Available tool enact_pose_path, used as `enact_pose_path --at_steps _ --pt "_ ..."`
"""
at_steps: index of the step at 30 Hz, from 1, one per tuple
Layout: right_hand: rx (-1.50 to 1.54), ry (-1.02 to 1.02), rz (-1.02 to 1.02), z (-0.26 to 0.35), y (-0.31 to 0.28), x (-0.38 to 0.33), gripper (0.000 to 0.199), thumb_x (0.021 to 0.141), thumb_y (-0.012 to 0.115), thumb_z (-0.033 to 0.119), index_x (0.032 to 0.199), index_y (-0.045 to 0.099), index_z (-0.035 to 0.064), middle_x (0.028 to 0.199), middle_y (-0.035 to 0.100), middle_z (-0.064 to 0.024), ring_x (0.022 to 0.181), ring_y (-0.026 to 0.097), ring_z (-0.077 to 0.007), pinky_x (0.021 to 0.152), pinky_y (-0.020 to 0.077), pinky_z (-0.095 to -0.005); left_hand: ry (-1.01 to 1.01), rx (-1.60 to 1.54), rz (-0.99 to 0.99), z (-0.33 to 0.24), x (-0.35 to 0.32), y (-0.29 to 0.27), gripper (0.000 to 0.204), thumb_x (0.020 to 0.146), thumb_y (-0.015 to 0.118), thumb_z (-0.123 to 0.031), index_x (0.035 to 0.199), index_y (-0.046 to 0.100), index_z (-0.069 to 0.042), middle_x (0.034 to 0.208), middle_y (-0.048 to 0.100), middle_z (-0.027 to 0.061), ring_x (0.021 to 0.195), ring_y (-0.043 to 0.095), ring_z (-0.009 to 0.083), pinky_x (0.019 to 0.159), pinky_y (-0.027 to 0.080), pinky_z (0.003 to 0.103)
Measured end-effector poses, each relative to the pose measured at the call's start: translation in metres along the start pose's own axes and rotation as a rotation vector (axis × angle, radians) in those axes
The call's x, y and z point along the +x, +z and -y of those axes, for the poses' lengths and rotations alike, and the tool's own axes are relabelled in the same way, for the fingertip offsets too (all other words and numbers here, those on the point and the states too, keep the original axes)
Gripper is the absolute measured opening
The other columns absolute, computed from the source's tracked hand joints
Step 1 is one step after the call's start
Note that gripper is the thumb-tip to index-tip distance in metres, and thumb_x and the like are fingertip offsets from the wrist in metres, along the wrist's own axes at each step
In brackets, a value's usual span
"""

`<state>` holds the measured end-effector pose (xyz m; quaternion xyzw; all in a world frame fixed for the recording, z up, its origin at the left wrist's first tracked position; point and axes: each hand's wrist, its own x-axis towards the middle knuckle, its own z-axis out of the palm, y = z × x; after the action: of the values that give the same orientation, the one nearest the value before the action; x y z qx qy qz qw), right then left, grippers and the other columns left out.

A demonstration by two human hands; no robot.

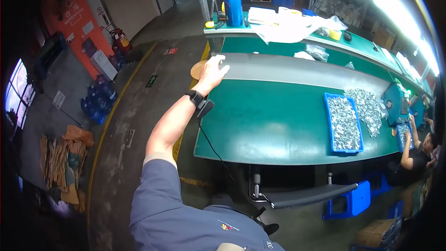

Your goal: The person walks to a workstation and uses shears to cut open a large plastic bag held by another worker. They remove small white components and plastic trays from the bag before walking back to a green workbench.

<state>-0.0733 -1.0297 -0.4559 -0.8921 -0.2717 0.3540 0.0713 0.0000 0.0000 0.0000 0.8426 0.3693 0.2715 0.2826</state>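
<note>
Just the left hand (pixel 213 70) shows here, stretched out toward the upper middle of the frame with fingers loosely spread, not gripping anything. It rests on the grey end of the long green counter (pixel 278 121), touching or just over a round tan disc (pixel 197 70) at the corner. A blue tray of small metal parts (pixel 344 123) sits well off to the right.

Smooth, faintly glossy green table top (pixel 269 121); shiny metal parts fill the blue plastic tray (pixel 329 111).
</note>
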Motion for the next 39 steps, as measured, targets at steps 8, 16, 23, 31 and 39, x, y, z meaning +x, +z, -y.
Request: enact_pose_path --at_steps 8,16,23,31,39 --pt "0.251 0.381 -0.082 0.259 -0.043 0.029 0.020 0.089 0.052 0.024 0.091 0.064 0.0077 0.079 0.067 -0.0106 0.073 0.064 -0.0233 0.066 0.0497 -0.0367 0.408 0.658 -0.397 -0.002 0.211 -0.039 0.036 0.076 0.072 -0.016 0.110 0.060 -0.008 0.112 0.055 0.0127 0.106 0.054 0.0296 0.088 0.046 0.040" --pt "0.569 0.239 -0.236 0.439 -0.165 0.064 0.024 0.090 0.057 0.022 0.100 0.065 0.0014 0.084 0.069 -0.0111 0.078 0.064 -0.0174 0.069 0.0508 -0.0301 0.640 0.094 -0.525 0.017 0.168 -0.062 0.011 0.076 0.067 -0.006 0.082 0.058 -0.003 0.084 0.058 0.0125 0.082 0.058 0.0317 0.072 0.048 0.040" --pt "1.015 -0.236 -0.034 0.567 -0.306 0.125 0.022 0.094 0.053 0.013 0.103 0.063 -0.0039 0.084 0.067 -0.0075 0.076 0.062 -0.0113 0.067 0.0502 -0.0242 -0.160 -1.151 0.210 0.046 -0.056 -0.042 0.009 0.091 0.061 -0.008 0.100 0.061 -0.006 0.096 0.067 0.0056 0.078 0.062 0.0103 0.070 0.049 0.024" --pt "1.242 -0.874 0.340 0.797 -0.325 0.166 0.045 0.100 0.049 0.023 0.136 0.042 -0.0019 0.125 0.058 -0.0140 0.120 0.052 -0.0201 0.097 0.0440 -0.0320 -0.424 -1.020 -0.081 0.031 -0.304 -0.079 0.012 0.088 0.064 -0.003 0.100 0.062 -0.003 0.087 0.064 0.0009 0.081 0.059 0.0065 0.074 0.048 0.021" --pt "1.058 -1.097 0.775 0.896 -0.211 0.050 0.036 0.099 0.051 0.025 0.125 0.049 -0.0003 0.100 0.067 -0.0080 0.089 0.059 -0.0116 0.080 0.0457 -0.0258 -0.376 -0.836 -0.631 0.068 -0.480 -0.160 0.027 0.089 0.057 0.005 0.115 0.053 0.000 0.106 0.062 0.0083 0.097 0.061 0.0144 0.088 0.050 0.028"
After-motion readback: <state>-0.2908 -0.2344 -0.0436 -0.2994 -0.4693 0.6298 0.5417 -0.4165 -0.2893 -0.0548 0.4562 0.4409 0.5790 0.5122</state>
